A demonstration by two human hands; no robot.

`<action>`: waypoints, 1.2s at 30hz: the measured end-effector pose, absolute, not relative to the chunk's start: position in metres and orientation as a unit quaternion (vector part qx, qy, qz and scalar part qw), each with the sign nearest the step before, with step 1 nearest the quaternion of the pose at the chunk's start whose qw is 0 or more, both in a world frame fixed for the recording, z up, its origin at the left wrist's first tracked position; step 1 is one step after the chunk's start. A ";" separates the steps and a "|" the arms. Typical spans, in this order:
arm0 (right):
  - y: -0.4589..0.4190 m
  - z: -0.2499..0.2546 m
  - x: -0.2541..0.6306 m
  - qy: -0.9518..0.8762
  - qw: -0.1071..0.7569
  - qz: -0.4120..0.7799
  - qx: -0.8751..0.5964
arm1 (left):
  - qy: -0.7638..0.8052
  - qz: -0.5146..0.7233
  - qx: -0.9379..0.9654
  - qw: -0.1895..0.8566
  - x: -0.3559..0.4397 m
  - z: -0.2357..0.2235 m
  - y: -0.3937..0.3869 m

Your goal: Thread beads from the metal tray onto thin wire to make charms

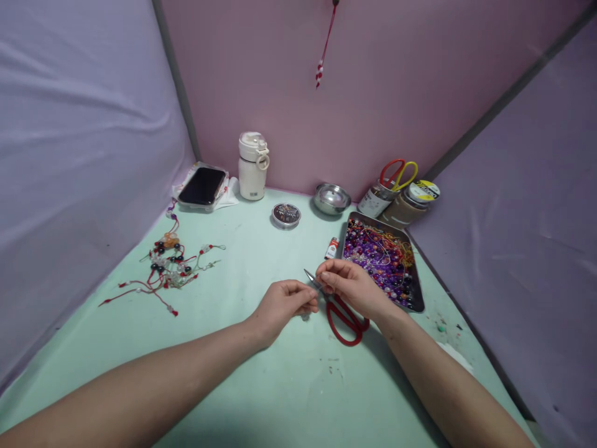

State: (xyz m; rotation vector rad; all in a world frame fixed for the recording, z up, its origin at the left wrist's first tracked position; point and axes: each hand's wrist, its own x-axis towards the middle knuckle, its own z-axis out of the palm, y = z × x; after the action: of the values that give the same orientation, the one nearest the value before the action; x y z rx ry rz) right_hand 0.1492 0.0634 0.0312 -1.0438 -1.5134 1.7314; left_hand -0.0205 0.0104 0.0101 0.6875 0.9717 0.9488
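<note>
My left hand [283, 306] is closed in a pinch over the middle of the table, and what it holds is too small to make out. Just to its right, my right hand [353, 285] also pinches, fingertips together, on something I cannot make out. A small gap separates the two hands. Beneath the right hand lie scissors with red handles [344, 323], their metal tip showing between the hands. A small clear piece [305, 317] sits under the left fingertips. The tray of mostly purple beads [416, 274] is right behind my right hand, beside a red and white lighter [332, 248].
Beaded red cords [168, 261] lie at left. Along the back stand a phone [204, 186], a white bottle [252, 171], a round tin [286, 214], a metal bowl [331, 199], a jar with scissors [374, 199] and a lidded jar [405, 208]. Fabric walls enclose the table.
</note>
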 end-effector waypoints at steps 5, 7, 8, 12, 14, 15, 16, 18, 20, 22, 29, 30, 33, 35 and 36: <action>0.063 0.032 0.149 -0.582 0.303 0.642 -0.398 | 0.444 0.419 0.320 0.724 -0.021 0.011 0.011; 0.063 0.033 0.149 -0.585 0.300 0.641 -0.397 | 0.445 0.418 0.319 0.725 -0.021 0.012 0.011; 0.063 0.033 0.149 -0.586 0.299 0.641 -0.396 | 0.445 0.417 0.318 0.725 -0.021 0.013 0.011; 0.064 0.032 0.150 -0.587 0.297 0.644 -0.391 | 0.441 0.418 0.318 0.728 -0.021 0.013 0.012; 0.064 0.031 0.150 -0.586 0.298 0.646 -0.388 | 0.440 0.416 0.320 0.728 -0.021 0.013 0.011; 0.064 0.031 0.150 -0.585 0.299 0.647 -0.386 | 0.441 0.416 0.321 0.728 -0.021 0.013 0.011; 0.064 0.031 0.150 -0.584 0.300 0.648 -0.386 | 0.442 0.414 0.321 0.728 -0.021 0.013 0.011; 0.063 0.031 0.150 -0.584 0.300 0.646 -0.390 | 0.445 0.413 0.320 0.727 -0.021 0.014 0.011; 0.063 0.031 0.150 -0.587 0.299 0.640 -0.395 | 0.446 0.412 0.320 0.728 -0.021 0.014 0.011; 0.063 0.031 0.150 -0.591 0.299 0.636 -0.397 | 0.446 0.412 0.321 0.727 -0.021 0.015 0.011; 0.063 0.032 0.150 -0.607 0.287 0.623 -0.402 | 0.443 0.409 0.320 0.731 -0.021 0.016 0.012; 0.063 0.032 0.150 -0.610 0.285 0.620 -0.404 | 0.444 0.408 0.319 0.731 -0.021 0.016 0.012; 0.063 0.034 0.150 -0.616 0.283 0.611 -0.408 | 0.444 0.407 0.320 0.732 -0.021 0.016 0.012; 0.062 0.035 0.150 -0.618 0.280 0.612 -0.407 | 0.443 0.405 0.322 0.732 -0.022 0.015 0.012; 0.062 0.036 0.149 -0.618 0.278 0.614 -0.405 | 0.442 0.405 0.323 0.732 -0.022 0.014 0.012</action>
State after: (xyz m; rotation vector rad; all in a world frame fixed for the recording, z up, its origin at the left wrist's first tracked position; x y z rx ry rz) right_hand 0.1494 0.0622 0.0356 -1.0882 -1.6578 1.6479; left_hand -0.0217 0.0122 0.0144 0.7114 0.9736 0.8916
